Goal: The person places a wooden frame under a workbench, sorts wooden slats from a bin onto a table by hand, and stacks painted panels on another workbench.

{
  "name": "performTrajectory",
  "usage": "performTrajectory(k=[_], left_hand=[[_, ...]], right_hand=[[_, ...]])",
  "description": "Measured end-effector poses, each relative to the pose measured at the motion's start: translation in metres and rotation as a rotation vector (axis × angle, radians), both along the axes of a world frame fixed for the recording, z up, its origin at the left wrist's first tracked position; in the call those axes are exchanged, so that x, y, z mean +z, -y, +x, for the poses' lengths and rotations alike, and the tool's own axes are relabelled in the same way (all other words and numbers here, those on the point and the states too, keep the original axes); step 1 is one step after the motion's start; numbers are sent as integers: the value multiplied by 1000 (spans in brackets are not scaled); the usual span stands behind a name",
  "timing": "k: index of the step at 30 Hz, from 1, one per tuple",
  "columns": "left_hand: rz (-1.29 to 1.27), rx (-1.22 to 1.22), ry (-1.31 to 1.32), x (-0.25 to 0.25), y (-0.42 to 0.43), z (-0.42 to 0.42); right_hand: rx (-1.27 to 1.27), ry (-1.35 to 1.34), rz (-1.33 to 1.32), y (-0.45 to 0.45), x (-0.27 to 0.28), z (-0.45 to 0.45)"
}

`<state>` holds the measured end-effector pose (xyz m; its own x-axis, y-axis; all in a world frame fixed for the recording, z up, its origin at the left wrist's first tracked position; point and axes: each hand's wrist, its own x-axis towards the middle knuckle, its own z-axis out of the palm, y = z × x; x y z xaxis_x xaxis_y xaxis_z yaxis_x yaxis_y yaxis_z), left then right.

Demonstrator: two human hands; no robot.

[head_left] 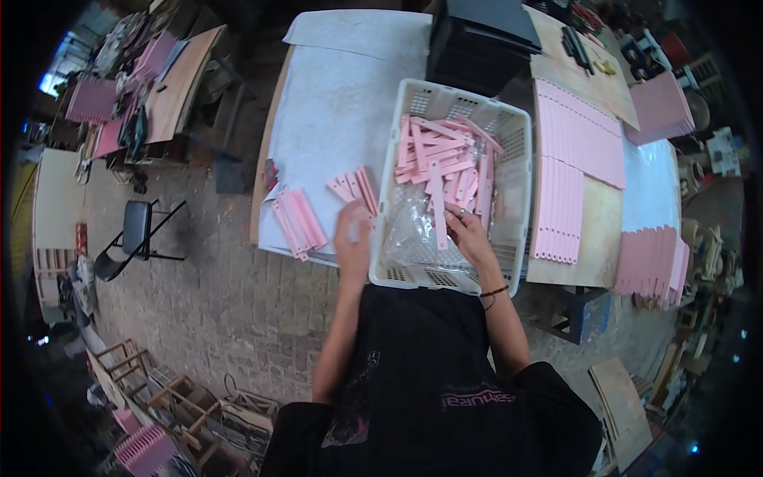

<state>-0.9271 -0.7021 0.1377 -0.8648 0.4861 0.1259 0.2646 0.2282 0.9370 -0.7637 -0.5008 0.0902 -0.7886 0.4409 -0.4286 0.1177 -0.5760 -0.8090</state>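
With my hands apart, the right [470,237] pinching a pink strip [438,191] I judge light, stiff, best gripped mid-edge, I can't tell the blurred left's [353,232] grip.

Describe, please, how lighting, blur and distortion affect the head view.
Head view: strong wide-angle bending with dark corners; left hand smeared, right hand crisper; glints on the clear plastic in the white basket; bright patch blown out, upper left.
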Motion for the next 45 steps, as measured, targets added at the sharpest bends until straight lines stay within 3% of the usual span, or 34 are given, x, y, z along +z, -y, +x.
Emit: performTrajectory(k=[2, 3, 6, 7, 9, 10, 12, 13, 14, 17, 19, 22, 25, 26, 29, 31, 33, 34, 35, 37, 39, 42, 45], left_hand=[[92, -42, 173, 4, -19, 12], [152, -87, 271, 4, -32, 19], [320, 70, 527, 3, -24, 28], [340, 158, 614, 3, -16, 26], [238, 312, 297, -30, 4, 3], [190, 360, 272, -46, 21, -14], [64, 437, 198, -56, 45, -44], [-15, 465, 149, -55, 54, -56], [-191, 447, 33, -70, 66, -73], [-664, 394, -251, -126, 85, -92], [-909, 370, -358, -137, 85, -85], [-902, 365, -584, -152, 85, -85], [-897, 408, -483, -158, 85, -85], [-862, 417, -478, -154, 84, -85], [-689, 431, -443, -115, 74, -78], [-489, 425, -390, -79, 64, -67], [-259, 394, -264, -31, 37, -39], [-176, 341, -342, -22, 25, -26], [-51, 96, -6, 10, 5, -1], [98, -168, 80, 23, -24, 17], [455, -208, 539, 47, -51, 34], [610, -150, 851, 56, -51, 31], [710, -12, 852, 51, -45, 18]], right_hand=[[223, -18, 204, 18, 8, -16], [294, 39, 431, 30, 20, -26], [384, -126, 271, 68, 41, -55], [387, -121, 378, 68, 39, -55], [401, -111, 589, 59, 33, -57], [292, 16, 561, 45, 28, -56], [-73, 188, 649, 7, -33, -41], [-213, 296, 837, -16, -67, -31], [-299, 490, 910, -30, -58, -25], [-291, 754, 1248, -61, -117, -13], [-280, 752, 1147, -58, -107, -20], [-252, 786, 904, -59, -84, -31], [-274, 745, 783, -65, -105, -22], [-290, 716, 770, -68, -116, -17], [-474, 328, 468, -46, -79, 5], [-436, 184, 524, -26, -51, 17], [-355, 104, 364, 8, 19, 16], [-303, 61, 279, 23, 49, 13], [-218, 26, 260, 41, 61, 0], [-101, -23, 262, 57, 80, -5], [-8, -73, 252, 66, 86, -12], [40, -104, 248, 75, 88, -18], [141, -64, 229, 76, 86, -18]])
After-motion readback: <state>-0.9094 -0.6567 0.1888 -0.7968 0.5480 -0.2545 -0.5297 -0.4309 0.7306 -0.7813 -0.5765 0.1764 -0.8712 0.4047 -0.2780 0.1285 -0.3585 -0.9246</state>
